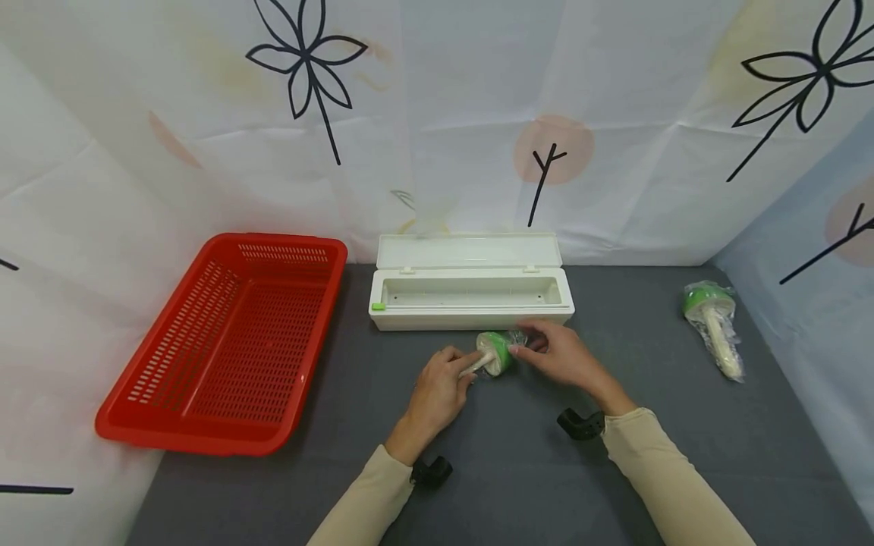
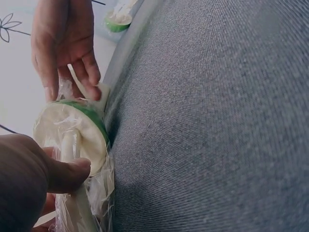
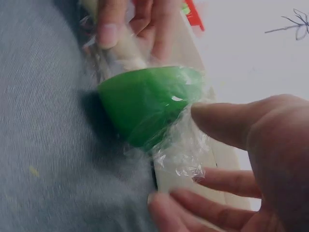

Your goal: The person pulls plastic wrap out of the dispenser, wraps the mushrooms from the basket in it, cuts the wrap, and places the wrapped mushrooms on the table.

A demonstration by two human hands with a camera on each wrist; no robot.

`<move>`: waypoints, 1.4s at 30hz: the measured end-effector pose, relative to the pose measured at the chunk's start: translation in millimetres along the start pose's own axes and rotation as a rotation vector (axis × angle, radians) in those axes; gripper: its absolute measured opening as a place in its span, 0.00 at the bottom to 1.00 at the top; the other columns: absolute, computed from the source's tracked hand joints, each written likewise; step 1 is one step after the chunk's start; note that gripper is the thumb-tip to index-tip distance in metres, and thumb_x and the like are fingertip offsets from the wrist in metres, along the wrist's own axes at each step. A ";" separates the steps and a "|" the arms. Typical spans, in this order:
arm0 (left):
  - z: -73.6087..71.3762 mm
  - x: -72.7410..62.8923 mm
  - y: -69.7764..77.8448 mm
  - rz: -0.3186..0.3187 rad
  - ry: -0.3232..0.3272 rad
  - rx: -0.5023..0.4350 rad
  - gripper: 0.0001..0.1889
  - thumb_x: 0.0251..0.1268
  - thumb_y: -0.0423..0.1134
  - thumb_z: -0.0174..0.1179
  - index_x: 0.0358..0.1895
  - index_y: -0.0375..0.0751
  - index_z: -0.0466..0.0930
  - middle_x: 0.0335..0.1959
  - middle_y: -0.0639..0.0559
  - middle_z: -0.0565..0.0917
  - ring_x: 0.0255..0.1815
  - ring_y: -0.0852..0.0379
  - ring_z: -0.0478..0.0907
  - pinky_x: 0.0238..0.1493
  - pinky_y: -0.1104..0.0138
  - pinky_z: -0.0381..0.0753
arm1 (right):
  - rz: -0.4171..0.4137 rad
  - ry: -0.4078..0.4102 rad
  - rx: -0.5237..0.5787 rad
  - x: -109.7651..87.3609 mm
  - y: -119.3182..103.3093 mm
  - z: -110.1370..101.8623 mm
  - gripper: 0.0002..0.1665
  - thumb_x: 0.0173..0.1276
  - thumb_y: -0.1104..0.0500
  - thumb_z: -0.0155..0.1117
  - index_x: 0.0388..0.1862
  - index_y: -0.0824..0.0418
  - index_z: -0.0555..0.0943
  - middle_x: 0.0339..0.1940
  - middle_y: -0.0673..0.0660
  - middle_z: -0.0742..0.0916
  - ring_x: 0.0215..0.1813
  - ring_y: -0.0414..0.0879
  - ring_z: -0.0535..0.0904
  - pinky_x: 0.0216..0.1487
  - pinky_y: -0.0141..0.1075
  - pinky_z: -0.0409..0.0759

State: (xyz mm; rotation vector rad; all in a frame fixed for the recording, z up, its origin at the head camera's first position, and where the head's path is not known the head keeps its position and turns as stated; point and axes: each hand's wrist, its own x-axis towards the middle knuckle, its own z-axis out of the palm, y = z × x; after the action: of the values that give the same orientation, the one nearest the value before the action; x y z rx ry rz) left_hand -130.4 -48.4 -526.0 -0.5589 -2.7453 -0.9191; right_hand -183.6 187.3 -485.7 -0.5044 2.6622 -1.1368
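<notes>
A toy mushroom (image 1: 499, 353) with a green cap and cream stem is wrapped in clear plastic film, just in front of the white box. My left hand (image 1: 435, 388) pinches its stem through the film, thumb on one side, as the left wrist view shows. At the cap end is my right hand (image 1: 561, 355). In the right wrist view its thumb (image 3: 217, 121) touches the crumpled film (image 3: 181, 154) by the cap, while the other fingers are spread apart below. A second wrapped green-capped mushroom (image 1: 713, 326) lies at the far right.
A long white box (image 1: 471, 321) with its lid (image 1: 470, 252) raised and a small green slider (image 1: 378, 307) stands at the back. To the left sits a red perforated basket (image 1: 205, 440). Patterned white cloth (image 1: 464, 167) hangs behind the dark grey table (image 1: 519, 485).
</notes>
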 end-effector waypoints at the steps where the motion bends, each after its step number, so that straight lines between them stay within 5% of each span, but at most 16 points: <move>1: -0.2 -0.3 0.0 0.004 -0.006 -0.004 0.21 0.63 0.31 0.70 0.60 0.47 0.85 0.40 0.50 0.81 0.37 0.54 0.77 0.35 0.62 0.78 | 0.007 -0.010 0.020 0.4 0.3 -0.3 0.27 0.72 0.56 0.68 0.64 0.71 0.77 0.53 0.67 0.85 0.49 0.59 0.84 0.45 0.50 0.83; 7: -0.8 -0.9 -0.1 0.030 -0.030 0.020 0.21 0.66 0.32 0.69 0.61 0.50 0.85 0.42 0.50 0.80 0.38 0.54 0.75 0.34 0.64 0.76 | -0.016 0.021 0.142 3.5 -0.2 -2.0 0.10 0.69 0.64 0.69 0.47 0.69 0.87 0.37 0.59 0.88 0.36 0.49 0.85 0.37 0.41 0.82; 11: -0.6 -1.2 0.8 0.043 -0.023 0.050 0.20 0.65 0.32 0.69 0.60 0.51 0.86 0.40 0.50 0.79 0.35 0.55 0.73 0.31 0.65 0.74 | -0.009 0.059 0.225 4.0 -2.8 -2.4 0.07 0.70 0.66 0.68 0.44 0.69 0.87 0.36 0.59 0.88 0.34 0.47 0.84 0.35 0.38 0.81; 19: -0.6 -0.5 5.9 0.018 -0.033 0.110 0.19 0.66 0.33 0.68 0.59 0.51 0.86 0.39 0.50 0.78 0.35 0.55 0.72 0.26 0.67 0.71 | -0.018 0.086 0.359 3.7 -10.8 6.9 0.10 0.71 0.68 0.66 0.48 0.73 0.85 0.42 0.65 0.88 0.36 0.45 0.85 0.38 0.38 0.83; 26: 0.2 -0.5 5.4 -0.003 -0.028 0.131 0.19 0.66 0.33 0.68 0.59 0.50 0.86 0.40 0.50 0.79 0.37 0.54 0.75 0.31 0.64 0.76 | -0.031 0.009 0.589 5.3 -11.6 11.8 0.20 0.73 0.74 0.58 0.62 0.80 0.75 0.53 0.74 0.84 0.46 0.47 0.86 0.53 0.54 0.81; 33: 0.9 -2.3 4.0 0.013 -0.032 0.099 0.19 0.67 0.33 0.68 0.60 0.49 0.85 0.41 0.50 0.79 0.36 0.54 0.74 0.31 0.64 0.76 | -0.044 0.053 0.504 6.5 -3.6 17.2 0.20 0.70 0.67 0.67 0.59 0.75 0.79 0.49 0.68 0.85 0.45 0.48 0.83 0.46 0.36 0.81; 42: 2.0 -1.6 2.4 0.049 -0.022 0.107 0.20 0.66 0.32 0.68 0.60 0.48 0.86 0.42 0.50 0.79 0.37 0.54 0.74 0.33 0.63 0.77 | 0.044 0.046 0.365 9.8 -1.8 28.0 0.21 0.74 0.58 0.66 0.60 0.69 0.81 0.54 0.66 0.84 0.53 0.59 0.80 0.47 0.44 0.79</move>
State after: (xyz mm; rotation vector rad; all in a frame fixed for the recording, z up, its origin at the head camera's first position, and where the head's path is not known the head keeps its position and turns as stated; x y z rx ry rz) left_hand -128.1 -45.8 -526.8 -0.6175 -2.7671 -0.7549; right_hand -183.4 163.9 -504.0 -0.3539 2.4043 -1.5895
